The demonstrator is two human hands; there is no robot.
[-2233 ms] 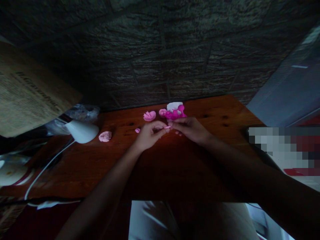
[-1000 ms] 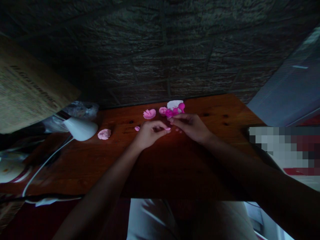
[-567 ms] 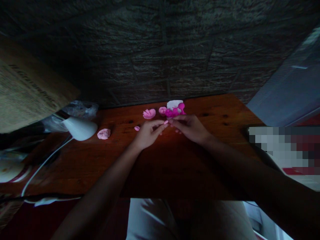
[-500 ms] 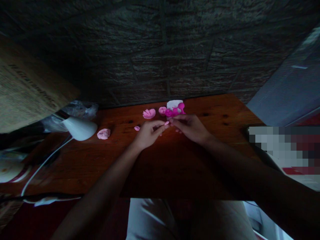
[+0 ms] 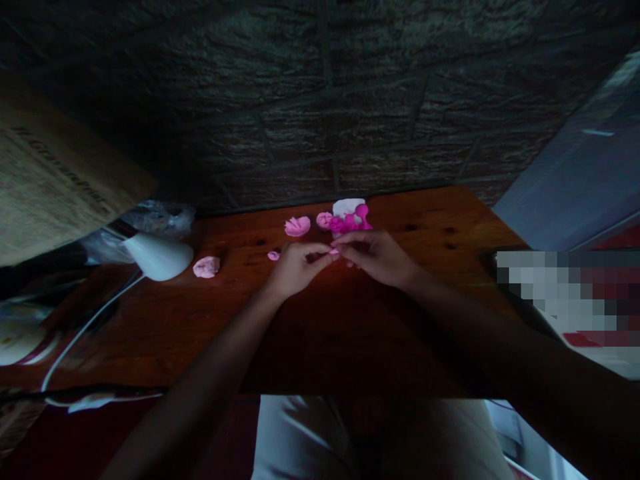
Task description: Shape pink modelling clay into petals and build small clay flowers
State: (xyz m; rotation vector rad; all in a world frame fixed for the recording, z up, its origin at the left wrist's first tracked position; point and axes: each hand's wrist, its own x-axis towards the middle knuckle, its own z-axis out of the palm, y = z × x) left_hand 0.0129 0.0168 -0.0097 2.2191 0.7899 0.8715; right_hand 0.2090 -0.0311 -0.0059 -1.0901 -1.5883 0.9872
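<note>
My left hand (image 5: 300, 268) and my right hand (image 5: 377, 257) meet above the wooden table (image 5: 360, 333). Between their pinched fingertips is a small piece of pink clay (image 5: 334, 251), mostly covered by the fingers. Just beyond them lie a pink petalled shape (image 5: 297, 226), a rounded pink piece (image 5: 324, 221) and bright magenta pieces (image 5: 350, 222) in front of a white piece (image 5: 349, 207). A small pink bit (image 5: 273, 255) rests left of my left hand. Farther left sits a crumpled pink lump (image 5: 207, 267).
A white lamp-like cone (image 5: 160, 257) with a white cable (image 5: 90, 330) stands at the left, beside a clear plastic bag (image 5: 167, 219). A printed cardboard box (image 5: 60, 180) overhangs the left side. Behind the table rises a dark stone-patterned wall (image 5: 300, 100).
My right fingertips have shifted slightly left over the pink clay, closer to my left fingers, and now cover more of it. The other pieces stay where they were.
</note>
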